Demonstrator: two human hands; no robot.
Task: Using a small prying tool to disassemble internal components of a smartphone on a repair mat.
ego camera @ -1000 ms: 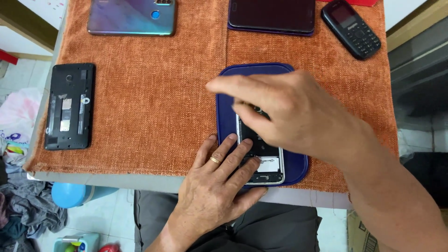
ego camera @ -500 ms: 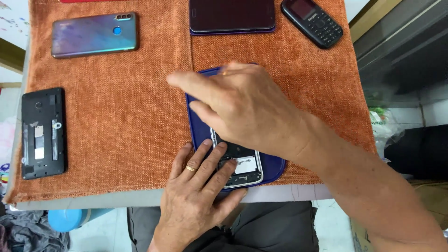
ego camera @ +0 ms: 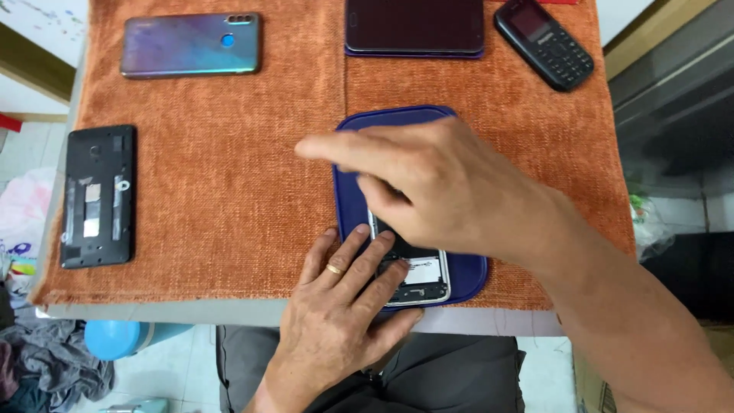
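Since the earlier frame nothing shifts: at the cloth's [ego camera: 229, 191] near edge I see left hand [ego camera: 344, 306] fingers flat on the opened phone [ego camera: 417, 275], right hand [ego camera: 443, 191] pinching inside it, reassembly unfinished.

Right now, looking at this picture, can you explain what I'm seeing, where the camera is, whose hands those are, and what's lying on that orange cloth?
The camera sits on a person's head and looks straight down at their own two bare hands. An orange cloth covers a small table. The left hand, wearing a ring, presses on an opened phone lying on a dark blue mat. The right hand reaches over the phone, fingers on it; whether it grips anything is hidden. Also on the cloth: a black phone back cover at left, a shiny blue-purple phone, a dark phone and a black keypad phone.
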